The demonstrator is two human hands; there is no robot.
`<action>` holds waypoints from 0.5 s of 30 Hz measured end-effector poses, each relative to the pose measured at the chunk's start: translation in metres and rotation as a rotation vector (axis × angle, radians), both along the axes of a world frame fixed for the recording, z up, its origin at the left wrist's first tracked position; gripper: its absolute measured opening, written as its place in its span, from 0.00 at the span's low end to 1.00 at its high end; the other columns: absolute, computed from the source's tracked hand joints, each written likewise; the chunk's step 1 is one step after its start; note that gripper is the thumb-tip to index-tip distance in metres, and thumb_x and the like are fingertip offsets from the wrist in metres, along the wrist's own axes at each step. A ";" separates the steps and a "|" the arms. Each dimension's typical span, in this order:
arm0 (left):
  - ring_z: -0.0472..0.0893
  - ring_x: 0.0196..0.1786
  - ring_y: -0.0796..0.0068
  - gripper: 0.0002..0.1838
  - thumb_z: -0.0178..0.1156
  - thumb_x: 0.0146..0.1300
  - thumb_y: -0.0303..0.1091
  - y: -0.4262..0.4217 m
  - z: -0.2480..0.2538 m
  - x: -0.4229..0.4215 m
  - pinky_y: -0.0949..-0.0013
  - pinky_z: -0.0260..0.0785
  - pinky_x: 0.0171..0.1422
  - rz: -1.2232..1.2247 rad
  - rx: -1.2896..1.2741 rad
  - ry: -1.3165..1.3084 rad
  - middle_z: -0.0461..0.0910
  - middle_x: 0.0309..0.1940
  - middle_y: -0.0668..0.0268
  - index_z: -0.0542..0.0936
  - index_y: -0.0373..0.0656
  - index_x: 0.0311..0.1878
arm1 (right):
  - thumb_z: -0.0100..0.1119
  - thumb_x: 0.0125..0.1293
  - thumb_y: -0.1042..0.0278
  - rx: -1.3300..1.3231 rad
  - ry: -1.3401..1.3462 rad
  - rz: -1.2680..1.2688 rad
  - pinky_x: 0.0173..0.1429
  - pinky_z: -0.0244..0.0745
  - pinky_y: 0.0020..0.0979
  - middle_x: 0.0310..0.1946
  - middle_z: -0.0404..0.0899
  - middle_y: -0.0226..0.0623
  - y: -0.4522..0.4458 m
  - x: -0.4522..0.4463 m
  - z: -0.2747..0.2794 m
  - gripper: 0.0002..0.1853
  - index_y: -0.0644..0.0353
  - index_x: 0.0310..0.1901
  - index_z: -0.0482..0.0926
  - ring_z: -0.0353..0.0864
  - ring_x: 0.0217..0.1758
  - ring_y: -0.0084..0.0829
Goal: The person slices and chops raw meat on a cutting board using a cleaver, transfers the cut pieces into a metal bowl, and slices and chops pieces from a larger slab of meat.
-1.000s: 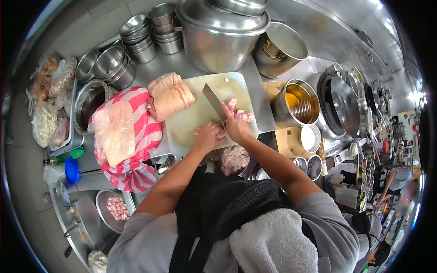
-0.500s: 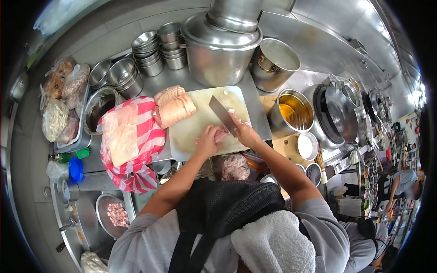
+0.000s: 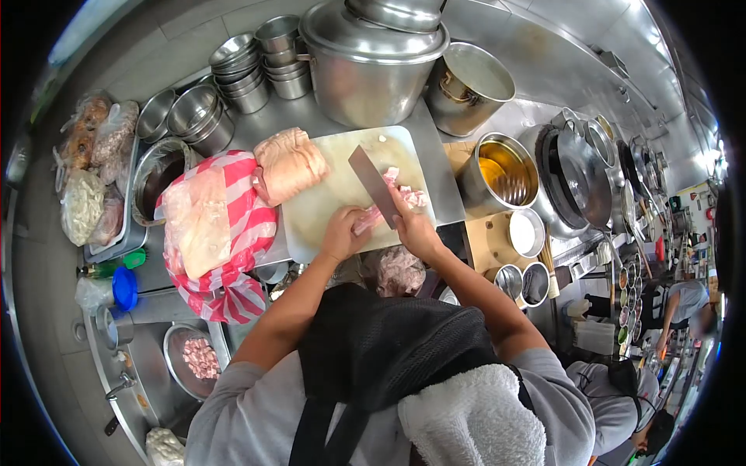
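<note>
- Gripping knife (image 3: 371, 182) in right hand (image 3: 416, 231), fingers closed round the handle; handle itself hidden, one finger seemingly laid along the blade
- Holding meat strip (image 3: 367, 221) with left hand (image 3: 344, 233), fingers bent and closed on it; cannot tell if fingertips tucked or straight
- Strip on cutting board (image 3: 315, 221), toward the near edge, between left hand and blade
- Cut pieces (image 3: 412, 197) just beyond the blade, on the board's right side
- For clean cuts: curl left fingertips back, lead with knuckles, guide the flat of the blade against them
- Feed strip in small, equal steps for even pieces; slide left hand back before each stroke
- Draw blade through in one long slice rather than pressing straight down; probably soft and slippery, likely to skid under a blunt push
- Clear pieces from the blade side if crowding the cut; use the knife's back, not the edge, to spare edge and board
- Watch the short end of the strip: little left to hold, highest risk to fingers
- Mind large skin-on slab (image 3: 291, 165) overlapping the board's left edge, beside striped bag (image 3: 250, 208); leave elbow room there
</note>
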State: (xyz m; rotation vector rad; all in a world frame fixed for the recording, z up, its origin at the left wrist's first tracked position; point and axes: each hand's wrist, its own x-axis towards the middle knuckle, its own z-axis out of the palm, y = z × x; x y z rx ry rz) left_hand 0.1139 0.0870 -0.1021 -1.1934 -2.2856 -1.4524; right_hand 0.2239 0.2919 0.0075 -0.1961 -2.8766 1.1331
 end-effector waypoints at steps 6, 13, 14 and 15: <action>0.87 0.54 0.52 0.16 0.80 0.55 0.32 0.002 0.005 -0.003 0.52 0.82 0.62 -0.004 -0.038 0.009 0.89 0.51 0.61 0.89 0.46 0.48 | 0.54 0.83 0.69 0.073 -0.218 -0.015 0.54 0.76 0.68 0.39 0.86 0.74 -0.018 0.020 -0.023 0.42 0.40 0.92 0.48 0.86 0.46 0.75; 0.86 0.55 0.56 0.13 0.77 0.54 0.32 0.004 0.011 -0.007 0.55 0.81 0.64 -0.015 -0.148 0.017 0.88 0.48 0.64 0.91 0.47 0.45 | 0.52 0.80 0.72 0.047 -0.331 -0.042 0.50 0.79 0.69 0.38 0.87 0.74 -0.005 0.094 -0.008 0.46 0.36 0.93 0.44 0.89 0.43 0.73; 0.86 0.55 0.56 0.13 0.77 0.54 0.32 0.005 0.009 -0.009 0.55 0.81 0.64 -0.018 -0.155 0.010 0.88 0.48 0.64 0.91 0.47 0.45 | 0.52 0.79 0.73 0.055 -0.359 -0.023 0.50 0.79 0.70 0.38 0.87 0.74 -0.006 0.093 -0.007 0.47 0.36 0.93 0.43 0.89 0.43 0.73; 0.86 0.55 0.56 0.13 0.77 0.54 0.31 0.008 0.007 -0.011 0.55 0.81 0.64 -0.022 -0.116 0.009 0.88 0.48 0.64 0.91 0.47 0.45 | 0.52 0.80 0.73 0.067 -0.327 -0.012 0.50 0.79 0.70 0.37 0.87 0.73 -0.006 0.079 -0.011 0.47 0.36 0.93 0.43 0.89 0.43 0.73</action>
